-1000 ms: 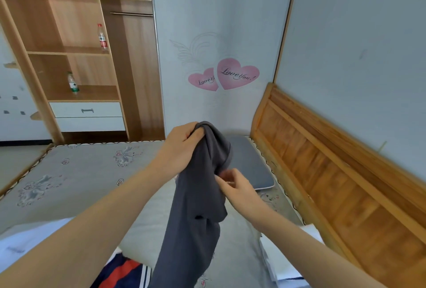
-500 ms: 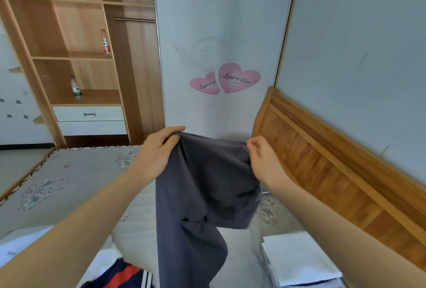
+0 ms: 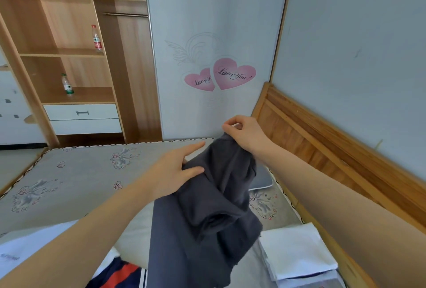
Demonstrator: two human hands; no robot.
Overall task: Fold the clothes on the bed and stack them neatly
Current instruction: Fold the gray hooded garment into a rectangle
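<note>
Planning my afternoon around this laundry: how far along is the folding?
Done: a folded white stack lies on the bed. In hand: the dark grey garment, unfolded, pinched by the right hand, left hand on it. Left: a white garment and a navy-and-red one.

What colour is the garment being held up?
Dark grey garment, plain, clearest in the head view.

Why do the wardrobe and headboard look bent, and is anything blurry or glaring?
Head view: the wide-angle lens bows the wardrobe and headboard toward the edges; lighting is soft and even, without glare; the dark grey garment and both forearms look slightly soft.
</note>
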